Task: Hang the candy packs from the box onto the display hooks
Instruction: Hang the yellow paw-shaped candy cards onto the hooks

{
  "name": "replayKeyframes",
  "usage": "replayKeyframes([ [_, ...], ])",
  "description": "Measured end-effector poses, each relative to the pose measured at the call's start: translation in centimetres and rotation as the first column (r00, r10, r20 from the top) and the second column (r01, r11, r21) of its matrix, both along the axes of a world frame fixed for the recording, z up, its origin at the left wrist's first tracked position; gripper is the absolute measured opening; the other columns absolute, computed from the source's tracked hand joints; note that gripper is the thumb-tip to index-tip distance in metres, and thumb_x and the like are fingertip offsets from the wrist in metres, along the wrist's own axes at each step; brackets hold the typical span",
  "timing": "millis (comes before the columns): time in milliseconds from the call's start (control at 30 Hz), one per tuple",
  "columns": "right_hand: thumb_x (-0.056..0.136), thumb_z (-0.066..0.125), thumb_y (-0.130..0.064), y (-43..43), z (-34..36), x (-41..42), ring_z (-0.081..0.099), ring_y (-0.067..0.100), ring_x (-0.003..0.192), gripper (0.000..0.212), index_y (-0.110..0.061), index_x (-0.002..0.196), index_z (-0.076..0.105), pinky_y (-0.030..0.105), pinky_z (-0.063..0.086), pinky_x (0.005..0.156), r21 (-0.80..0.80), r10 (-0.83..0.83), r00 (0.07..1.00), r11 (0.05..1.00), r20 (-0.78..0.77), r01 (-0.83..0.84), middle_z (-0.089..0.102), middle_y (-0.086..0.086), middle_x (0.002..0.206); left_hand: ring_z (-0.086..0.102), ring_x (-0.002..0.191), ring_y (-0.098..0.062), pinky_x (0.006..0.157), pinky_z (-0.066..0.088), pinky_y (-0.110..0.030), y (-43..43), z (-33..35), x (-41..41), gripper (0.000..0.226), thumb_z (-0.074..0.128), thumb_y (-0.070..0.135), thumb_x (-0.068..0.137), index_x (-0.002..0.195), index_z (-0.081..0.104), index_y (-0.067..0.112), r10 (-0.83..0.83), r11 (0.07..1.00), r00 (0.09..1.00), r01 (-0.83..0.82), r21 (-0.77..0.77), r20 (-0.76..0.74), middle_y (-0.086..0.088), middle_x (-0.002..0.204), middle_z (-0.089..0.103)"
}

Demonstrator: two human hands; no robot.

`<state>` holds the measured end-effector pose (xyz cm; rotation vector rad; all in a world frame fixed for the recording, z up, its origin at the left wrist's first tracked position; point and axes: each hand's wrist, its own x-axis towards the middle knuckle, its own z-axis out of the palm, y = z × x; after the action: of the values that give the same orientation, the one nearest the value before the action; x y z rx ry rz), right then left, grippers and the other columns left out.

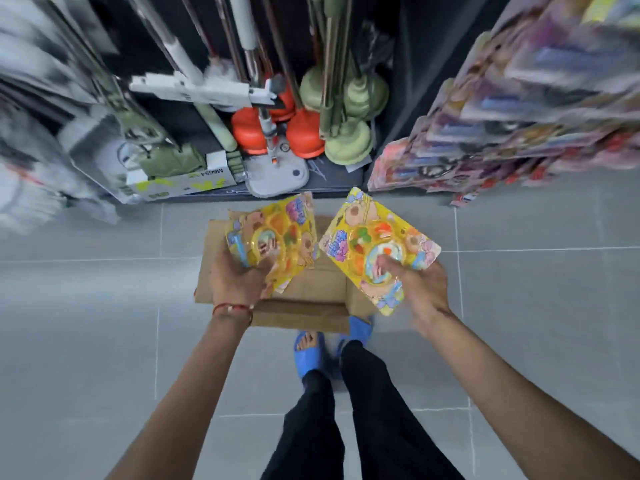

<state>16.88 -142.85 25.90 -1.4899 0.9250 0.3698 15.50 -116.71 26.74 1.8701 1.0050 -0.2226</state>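
Status: two packs lifted, neither hung yet. The left hand (235, 278) grips a yellow candy pack (277, 237), fingers curled round its lower edge; whether more packs are stacked behind it cannot be told. The right hand (420, 285) pinches a second candy pack (374, 244), thumb on its face. Both packs are above the open cardboard box (304, 296) on the floor (104, 306); the visible part of the box interior shows bare cardboard. The display rack (519, 126) at right is blurred and already well stocked; its hooks cannot be made out. Remaining: carry both packs to the rack and hang them
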Motion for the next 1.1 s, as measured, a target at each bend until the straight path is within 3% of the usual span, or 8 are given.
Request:
replayKeyframes([
  [100,0.077,0.085,-0.005,-1.5,4.8,-2.0,0.074,0.028,0.104,0.042,-0.011,0.117,0.074,0.049,0.059,0.094,0.056,-0.14,0.99,0.989,0.026,0.138,0.078,0.008,0.11,0.07,0.105,-0.026,0.097,0.056,-0.046,-1.5,4.3,-1.3,0.041,0.083,-0.003,0.077,0.108,0.064,0.016,0.055,0.992,0.995,-0.045,-0.117,0.086,-0.009,0.112,0.072],
  [200,0.077,0.085,-0.008,-2.3,8.8,-4.9,0.073,0.028,0.107,0.041,-0.015,0.116,0.074,0.056,0.054,0.1,0.124,-0.237,0.97,0.966,0.064,0.228,0.078,0.005,0.11,0.073,0.099,-0.027,0.09,0.059,-0.044,-2.7,8.4,-2.7,0.046,0.084,-0.003,0.076,0.118,0.067,0.002,0.069,0.981,0.983,-0.035,-0.19,0.172,-0.014,0.11,0.074],
  [433,0.081,0.082,-0.012,-3.8,17.4,-9.7,0.072,0.026,0.112,0.053,-0.018,0.131,0.066,0.052,0.053,0.103,0.318,-0.386,0.897,0.896,0.214,0.309,0.075,0.004,0.121,0.075,0.089,-0.023,0.071,0.061,-0.035,-4.3,16.8,-4.7,0.034,0.088,0.008,0.074,0.104,0.074,0.016,0.064,0.949,0.954,0.033,-0.314,0.293,-0.003,0.097,0.078],
  [567,0.085,0.078,-0.014,-4.6,21.6,-10.2,0.07,0.028,0.116,0.051,-0.016,0.133,0.064,0.051,0.053,0.103,0.401,-0.458,0.839,0.856,0.293,0.327,0.073,0.007,0.124,0.072,0.082,-0.017,0.083,0.057,-0.039,-5.4,21.4,-5.1,0.034,0.091,0.029,0.072,0.102,0.075,0.024,0.054,0.946,0.926,0.072,-0.315,0.372,0.006,0.084,0.075],
  [700,0.089,0.073,-0.008,-5.6,25.6,-8.9,0.068,0.031,0.119,0.044,-0.013,0.132,0.064,0.049,0.053,0.101,0.465,-0.486,0.786,0.836,0.382,0.291,0.072,0.01,0.127,0.075,0.082,-0.013,0.091,0.057,-0.044,-7.3,26.2,-4.2,0.024,0.088,0.012,0.076,0.097,0.075,0.017,0.132,0.906,0.881,0.078,-0.416,0.454,0.006,0.086,0.079],
  [767,0.091,0.07,-0.004,-6.4,27.0,-7.7,0.067,0.03,0.12,0.044,-0.01,0.134,0.062,0.05,0.052,0.103,0.512,-0.496,0.761,0.821,0.418,0.254,0.07,0.011,0.129,0.076,0.087,-0.012,0.091,0.06,-0.045,-8.5,28.5,-3.2,0.029,0.083,0.004,0.079,0.106,0.073,0.009,0.145,0.904,0.851,0.094,-0.417,0.505,0.004,0.093,0.08],
  [933,0.089,0.07,-0.004,-8.6,30.4,-3.5,0.067,0.024,0.121,0.055,-0.012,0.142,0.056,0.039,0.059,0.095,0.579,-0.485,0.718,0.803,0.499,0.14,0.069,0.008,0.133,0.073,0.105,-0.031,0.091,0.059,-0.044,-11.5,31.8,-0.6,0.046,0.085,0.008,0.075,0.116,0.069,-0.006,0.189,0.901,0.764,0.114,-0.418,0.617,-0.016,0.111,0.076],
  [1100,0.083,0.076,-0.01,-11.4,33.7,1.0,0.07,0.022,0.116,0.056,-0.013,0.136,0.06,0.045,0.054,0.1,0.627,-0.46,0.753,0.775,0.471,0.082,0.073,0.005,0.125,0.073,0.105,-0.028,0.09,0.057,-0.039,-14.9,34.7,2.0,0.042,0.084,0.003,0.073,0.112,0.069,-0.001,0.297,0.873,0.703,0.074,-0.482,0.647,-0.01,0.106,0.077],
])
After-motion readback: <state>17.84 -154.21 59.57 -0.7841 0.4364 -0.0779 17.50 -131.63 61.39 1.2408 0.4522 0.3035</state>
